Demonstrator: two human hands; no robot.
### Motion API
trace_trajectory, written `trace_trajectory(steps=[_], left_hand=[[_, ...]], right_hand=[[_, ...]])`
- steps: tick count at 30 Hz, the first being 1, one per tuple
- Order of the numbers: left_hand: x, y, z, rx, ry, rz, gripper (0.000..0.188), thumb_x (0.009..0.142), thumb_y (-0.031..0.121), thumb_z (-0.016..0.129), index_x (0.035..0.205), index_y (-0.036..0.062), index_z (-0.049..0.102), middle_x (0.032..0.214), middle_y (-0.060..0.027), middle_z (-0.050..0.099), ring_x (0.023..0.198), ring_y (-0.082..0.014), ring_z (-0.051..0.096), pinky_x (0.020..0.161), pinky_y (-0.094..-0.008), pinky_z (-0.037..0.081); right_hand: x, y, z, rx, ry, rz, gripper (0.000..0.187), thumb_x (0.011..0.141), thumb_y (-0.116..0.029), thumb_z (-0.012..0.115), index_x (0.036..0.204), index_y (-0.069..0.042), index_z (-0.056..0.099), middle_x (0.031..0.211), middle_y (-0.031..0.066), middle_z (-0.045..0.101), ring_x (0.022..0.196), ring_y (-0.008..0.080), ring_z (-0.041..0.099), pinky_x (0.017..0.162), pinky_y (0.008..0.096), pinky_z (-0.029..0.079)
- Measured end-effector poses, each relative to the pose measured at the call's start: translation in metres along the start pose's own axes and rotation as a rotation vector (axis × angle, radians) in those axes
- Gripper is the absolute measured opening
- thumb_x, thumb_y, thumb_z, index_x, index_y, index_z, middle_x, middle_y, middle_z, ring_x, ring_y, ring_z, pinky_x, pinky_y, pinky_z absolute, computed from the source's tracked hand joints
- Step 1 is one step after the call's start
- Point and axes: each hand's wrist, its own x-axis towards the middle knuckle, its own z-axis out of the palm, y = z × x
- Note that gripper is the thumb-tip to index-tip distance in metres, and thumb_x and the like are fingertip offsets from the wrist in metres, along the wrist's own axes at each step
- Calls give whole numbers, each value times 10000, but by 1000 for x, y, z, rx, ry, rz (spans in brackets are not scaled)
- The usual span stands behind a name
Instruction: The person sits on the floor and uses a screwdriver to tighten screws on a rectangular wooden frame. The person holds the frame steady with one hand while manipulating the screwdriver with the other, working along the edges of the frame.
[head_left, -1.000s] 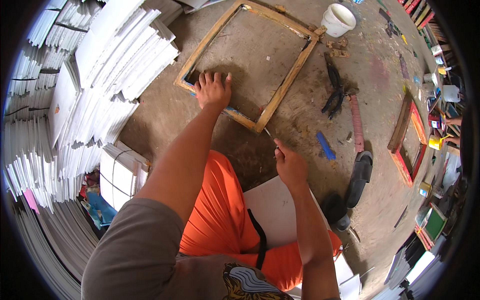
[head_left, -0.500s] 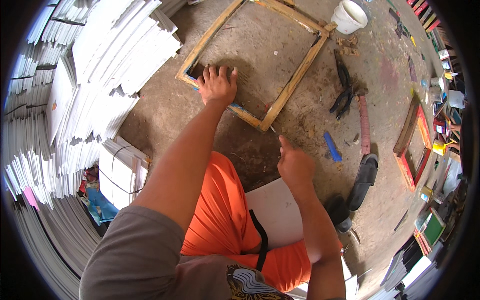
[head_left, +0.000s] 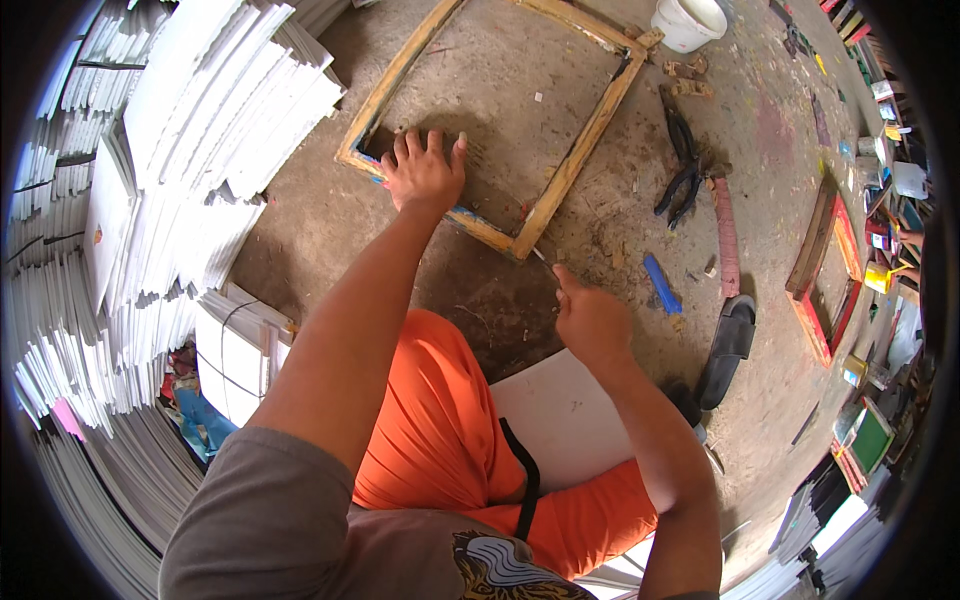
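Note:
On the floor in front of me lies a rectangular wooden frame (head_left: 570, 178) with worn, paint-marked bars. My left hand (head_left: 424, 172) rests on its near bar close to the left corner, fingers stretched and spread over the wood. At the frame's nearest corner, my right hand (head_left: 592, 318) is closed around a thin tool with a slim metal shaft (head_left: 541, 257). The shaft's tip reaches the corner; the handle is hidden in my fist, so its exact kind cannot be told. Dark-handled pliers (head_left: 683, 160) lie to the right of the frame.
Beside the pliers are a hammer with a wrapped reddish handle (head_left: 726, 240), a blue strip (head_left: 662, 284) and a black slipper (head_left: 727, 350). A white bucket (head_left: 690, 24) stands far off. Stacked white panels (head_left: 215, 100) fill the left. A red-edged frame (head_left: 828, 280) lies right.
My view has shifted slightly, and the right forearm has swung a little outward. The tool's shaft remains at the frame's near corner, with my left hand still on the near bar.

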Motion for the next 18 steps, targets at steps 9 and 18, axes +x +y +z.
trace_trajectory(steps=[9,18], left_hand=[[1,-5,0,-16,-1,-14,615,1087,638,395,1430,176,611,1531,-171,522,1490,-352,426,1198,-564,311],[0,0,-5,-27,-12,-2,623,1088,637,386,1422,166,619,1521,-169,534,1476,-342,440,1193,-558,322]], right_hand=[[4,18,9,-97,104,-180,411,1020,-204,640,1429,-182,680,839,216,735,709,366,734,641,451,566],[10,25,9,1541,-523,641,453,1080,-302,623,1526,-226,607,684,53,625,469,183,539,446,340,436]])
